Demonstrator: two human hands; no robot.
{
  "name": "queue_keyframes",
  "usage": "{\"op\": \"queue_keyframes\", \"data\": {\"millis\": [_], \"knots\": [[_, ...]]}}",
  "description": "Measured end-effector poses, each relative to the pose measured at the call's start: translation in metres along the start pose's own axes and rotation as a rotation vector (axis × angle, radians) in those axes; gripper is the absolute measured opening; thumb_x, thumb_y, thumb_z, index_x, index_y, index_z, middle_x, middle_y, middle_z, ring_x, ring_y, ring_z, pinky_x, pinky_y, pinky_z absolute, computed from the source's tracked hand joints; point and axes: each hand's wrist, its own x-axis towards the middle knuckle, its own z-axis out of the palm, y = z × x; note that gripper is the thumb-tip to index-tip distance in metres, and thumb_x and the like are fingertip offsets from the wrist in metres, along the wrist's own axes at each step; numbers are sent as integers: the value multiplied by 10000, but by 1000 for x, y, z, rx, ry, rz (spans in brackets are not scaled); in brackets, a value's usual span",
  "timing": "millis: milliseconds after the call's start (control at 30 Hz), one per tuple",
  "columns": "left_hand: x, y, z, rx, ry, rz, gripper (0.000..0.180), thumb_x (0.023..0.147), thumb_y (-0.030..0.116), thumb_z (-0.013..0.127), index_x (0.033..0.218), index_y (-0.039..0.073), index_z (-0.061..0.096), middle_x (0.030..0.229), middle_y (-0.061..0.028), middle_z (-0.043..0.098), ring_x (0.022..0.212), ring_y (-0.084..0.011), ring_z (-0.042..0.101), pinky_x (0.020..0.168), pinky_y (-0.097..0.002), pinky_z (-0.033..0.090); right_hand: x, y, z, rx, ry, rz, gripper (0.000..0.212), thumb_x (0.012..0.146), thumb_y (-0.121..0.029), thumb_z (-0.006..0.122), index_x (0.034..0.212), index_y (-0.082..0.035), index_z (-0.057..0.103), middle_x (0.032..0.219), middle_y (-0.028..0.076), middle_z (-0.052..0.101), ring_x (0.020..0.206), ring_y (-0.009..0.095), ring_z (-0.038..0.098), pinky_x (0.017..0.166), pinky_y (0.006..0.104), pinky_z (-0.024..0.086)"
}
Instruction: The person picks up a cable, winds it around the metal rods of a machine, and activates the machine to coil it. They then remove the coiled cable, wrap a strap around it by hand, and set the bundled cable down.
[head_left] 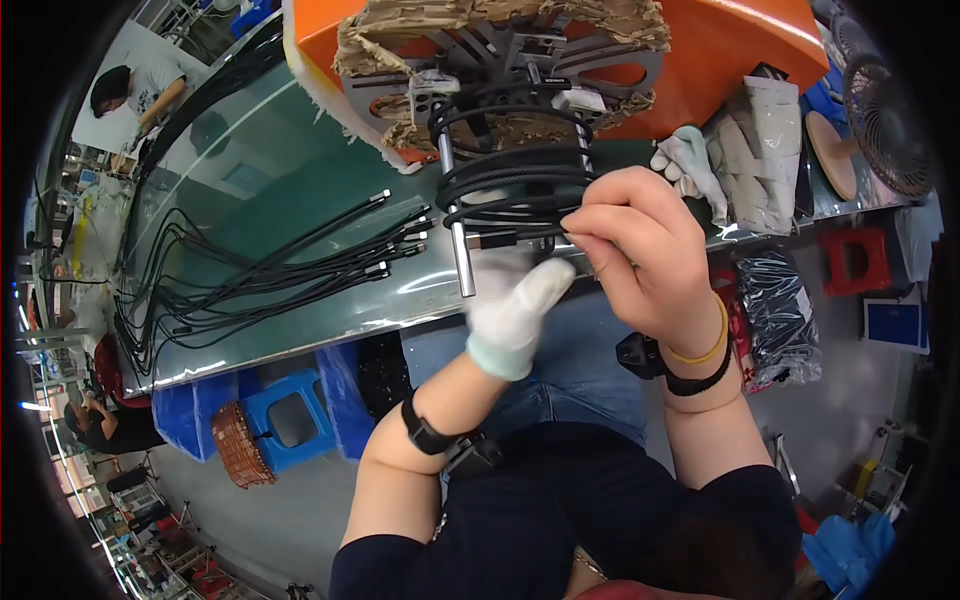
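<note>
My bare right hand [645, 250] pinches a black cable [520, 183] between thumb and fingertips. The cable is wound in several loops around two upright metal rods [461, 245] of a winding machine [500, 75]. A cable plug [495, 240] with a metal end lies across the space between the rods, below the loops. My left hand [505, 320], in a white glove, is just below this plug. Its thumb is stretched out, apart from the other fingers, which are blurred by motion; I see nothing held in it.
Several black cables with metal plugs [290, 260] lie on the green table [260, 190] at left. The orange machine housing [740, 60] stands behind the winder. At right are a white glove [690, 165], a wrapped package [765, 160] and a fan [885, 125]. A blue stool [300, 390] stands below left.
</note>
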Motion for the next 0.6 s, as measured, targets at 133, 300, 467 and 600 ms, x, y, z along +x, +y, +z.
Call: {"op": "queue_keyframes", "data": {"millis": [133, 300, 467, 600], "knots": [[31, -4, 23, -571, 95, -449, 317, 837, 146, 617, 1116, 45, 506, 1049, -38, 550, 948, -155, 543, 815, -275, 449, 10, -1, -8, -44, -66, -49, 166, 665, 68, 620, 819, 7, 601, 851, 107, 567, 718, 206, 549, 624, 268, 442], [58, -12, 52, -500, 332, -263, 240, 878, 307, 558, 1002, 101, 559, 936, -46, 611, 828, -141, 585, 758, -291, 475, 41, 33, -4, 4, 85, 74, 114, 727, 39, 602, 840, 21, 606, 838, 92, 579, 748, 173, 559, 653, 252, 445], [57, -5, 52, -530, 395, -271, 224, 871, 297, 571, 978, 100, 555, 960, -55, 608, 880, -138, 577, 788, -290, 465, 45, 43, 3, 313, 115, 339, 86, 782, 14, 574, 854, 37, 614, 837, 71, 586, 770, 150, 553, 690, 236, 434], [36, -2, 43, -619, 354, -251, 173, 854, 236, 593, 951, 100, 550, 957, -69, 610, 924, -158, 565, 822, -311, 453, 13, 18, -6, 206, -11, 247, 105, 777, 32, 557, 863, 33, 616, 891, 80, 579, 775, 171, 553, 685, 245, 422]]}}
